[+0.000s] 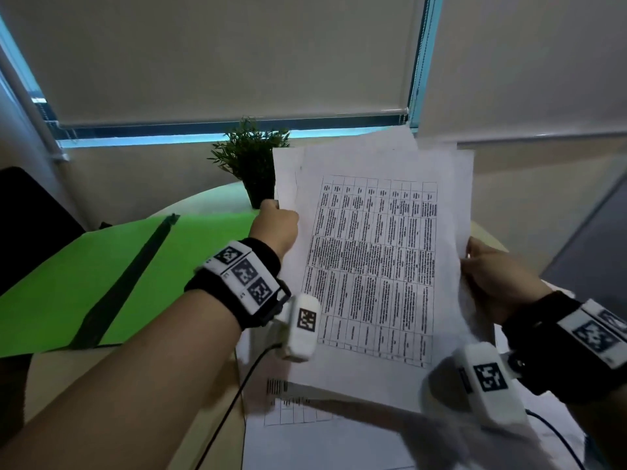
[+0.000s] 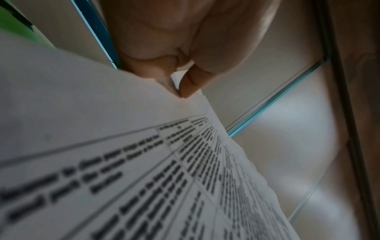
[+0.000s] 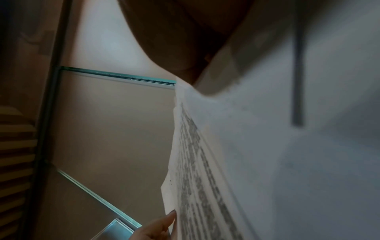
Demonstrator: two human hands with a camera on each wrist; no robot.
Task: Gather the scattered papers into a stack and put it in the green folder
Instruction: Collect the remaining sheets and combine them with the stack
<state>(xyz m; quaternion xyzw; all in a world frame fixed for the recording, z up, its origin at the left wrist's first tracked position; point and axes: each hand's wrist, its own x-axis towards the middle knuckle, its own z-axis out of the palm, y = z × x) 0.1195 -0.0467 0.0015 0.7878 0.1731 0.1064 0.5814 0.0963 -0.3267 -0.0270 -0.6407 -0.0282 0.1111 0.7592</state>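
Note:
A loose stack of white printed papers (image 1: pixel 373 266) stands nearly upright above the table, its top sheet showing a table of text. My left hand (image 1: pixel 276 225) grips the stack's left edge; the left wrist view shows thumb and fingers (image 2: pixel 189 84) pinching the sheets (image 2: pixel 123 162). My right hand (image 1: pixel 488 279) holds the right edge, and the right wrist view shows the paper (image 3: pixel 267 162) pressed against the palm. The green folder (image 1: pixel 101 276) lies open flat on the table at the left, with a dark strip across it. One more printed sheet (image 1: pixel 305 435) lies on the table under the stack.
A small potted plant (image 1: pixel 251 164) stands at the table's far edge behind the stack's left corner. A dark chair back (image 1: pixel 30 218) is at the far left. Window blinds fill the background. Cables (image 1: pixel 230 412) hang from the wrist cameras.

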